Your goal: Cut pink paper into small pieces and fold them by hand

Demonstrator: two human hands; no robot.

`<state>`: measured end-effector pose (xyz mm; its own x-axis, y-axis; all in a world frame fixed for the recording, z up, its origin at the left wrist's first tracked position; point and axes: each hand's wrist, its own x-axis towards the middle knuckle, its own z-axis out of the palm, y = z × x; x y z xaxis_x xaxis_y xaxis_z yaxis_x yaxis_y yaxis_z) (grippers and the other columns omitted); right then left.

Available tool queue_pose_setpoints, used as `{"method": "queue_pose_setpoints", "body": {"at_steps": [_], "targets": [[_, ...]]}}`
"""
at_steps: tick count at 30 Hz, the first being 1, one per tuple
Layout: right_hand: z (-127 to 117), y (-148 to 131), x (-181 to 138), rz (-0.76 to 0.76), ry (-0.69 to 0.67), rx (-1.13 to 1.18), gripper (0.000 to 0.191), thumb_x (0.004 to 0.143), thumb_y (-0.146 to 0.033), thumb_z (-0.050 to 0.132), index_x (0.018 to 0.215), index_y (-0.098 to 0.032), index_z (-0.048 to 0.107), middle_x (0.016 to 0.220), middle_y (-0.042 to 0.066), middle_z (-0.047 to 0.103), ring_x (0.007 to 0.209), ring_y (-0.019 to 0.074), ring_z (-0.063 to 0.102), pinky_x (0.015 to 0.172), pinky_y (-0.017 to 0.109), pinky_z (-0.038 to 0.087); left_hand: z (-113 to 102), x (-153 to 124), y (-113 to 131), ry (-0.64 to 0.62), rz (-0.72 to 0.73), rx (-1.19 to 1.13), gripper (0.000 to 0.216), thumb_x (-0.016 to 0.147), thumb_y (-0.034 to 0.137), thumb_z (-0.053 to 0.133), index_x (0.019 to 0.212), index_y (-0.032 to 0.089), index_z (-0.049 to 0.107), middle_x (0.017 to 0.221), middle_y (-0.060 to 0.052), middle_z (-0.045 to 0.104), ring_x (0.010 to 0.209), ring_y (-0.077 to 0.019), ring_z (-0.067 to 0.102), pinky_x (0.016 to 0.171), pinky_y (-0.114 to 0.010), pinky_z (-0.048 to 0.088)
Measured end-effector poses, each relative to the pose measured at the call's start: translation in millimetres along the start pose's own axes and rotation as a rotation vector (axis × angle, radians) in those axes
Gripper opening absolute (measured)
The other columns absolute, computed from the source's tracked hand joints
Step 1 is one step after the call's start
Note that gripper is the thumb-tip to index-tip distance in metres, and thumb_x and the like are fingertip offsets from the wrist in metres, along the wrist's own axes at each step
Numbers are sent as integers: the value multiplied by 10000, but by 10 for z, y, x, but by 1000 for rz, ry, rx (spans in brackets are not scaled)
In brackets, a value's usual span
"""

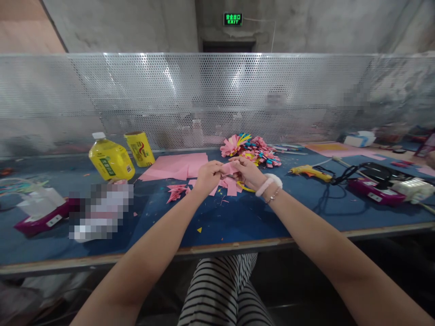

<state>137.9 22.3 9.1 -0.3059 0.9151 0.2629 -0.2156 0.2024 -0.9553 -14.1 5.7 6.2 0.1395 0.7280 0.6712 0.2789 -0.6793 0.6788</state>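
Observation:
Between my two hands, above the blue tabletop, is a small piece of pink paper (229, 168). My left hand (210, 174) pinches its left side with closed fingers. On the right edge, my right hand (247, 171) grips the same paper, its fingers curled in. Cut pink paper strips (231, 185) lie just below the hands. Left of them is a little heap of folded pink pieces (176, 192). Larger pink paper sheets (176, 165) are spread behind my left hand. Paper flowers (253, 149) in pink, yellow and blue are piled behind my right hand.
A bottle of yellow liquid (110, 158) and a yellow packet (140, 148) stand at the left. A yellow glue gun (311, 172) lies to the right, near cables and a purple power strip (375, 192). Another purple strip (45, 217) sits far left. Behind is a perforated metal screen (231, 99).

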Motion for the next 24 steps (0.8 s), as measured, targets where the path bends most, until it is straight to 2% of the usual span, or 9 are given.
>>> {"method": "queue_pose_setpoints", "body": {"at_steps": [6,10,13,19,22,24], "targets": [[-12,25,4,-60,5,-91,303,594,-288,656,827,-168,501,492,-77,474,382,36,409,351,155,293,-5,13,-23,-15,-87,-102,307,536,-31,425,518,193,635,717,-11,598,600,-95,508,594,-218,429],[-15,25,17,-93,24,-97,297,575,-258,654,812,-164,502,487,-83,477,373,34,406,367,166,314,-3,30,-92,-37,-84,-98,291,529,-23,388,495,171,601,703,-10,592,581,-86,515,580,-214,426],[-14,18,18,-99,34,-114,279,577,-232,642,813,-165,507,490,-79,490,375,39,420,380,173,337,-13,39,-146,-41,-58,-93,277,545,-9,376,510,168,586,675,-4,581,582,-82,522,587,-210,422],[-35,39,23,-119,29,-185,257,596,-234,630,820,-165,523,470,-77,481,360,43,403,353,169,307,-75,52,-134,-148,-18,-71,244,556,12,388,508,168,570,591,2,554,581,-86,512,585,-207,405],[-64,65,43,-147,33,-272,247,613,-242,623,829,-160,535,458,-74,468,366,52,412,343,168,301,-86,52,-123,-174,-48,-112,190,525,13,416,481,153,537,630,-2,567,634,-84,518,614,-198,398],[-77,73,54,-164,38,-322,244,621,-239,618,837,-157,539,452,-74,462,366,56,415,342,170,301,-78,50,-123,-169,-123,-226,143,530,31,434,527,151,512,638,7,565,627,-81,519,605,-200,403]]}}
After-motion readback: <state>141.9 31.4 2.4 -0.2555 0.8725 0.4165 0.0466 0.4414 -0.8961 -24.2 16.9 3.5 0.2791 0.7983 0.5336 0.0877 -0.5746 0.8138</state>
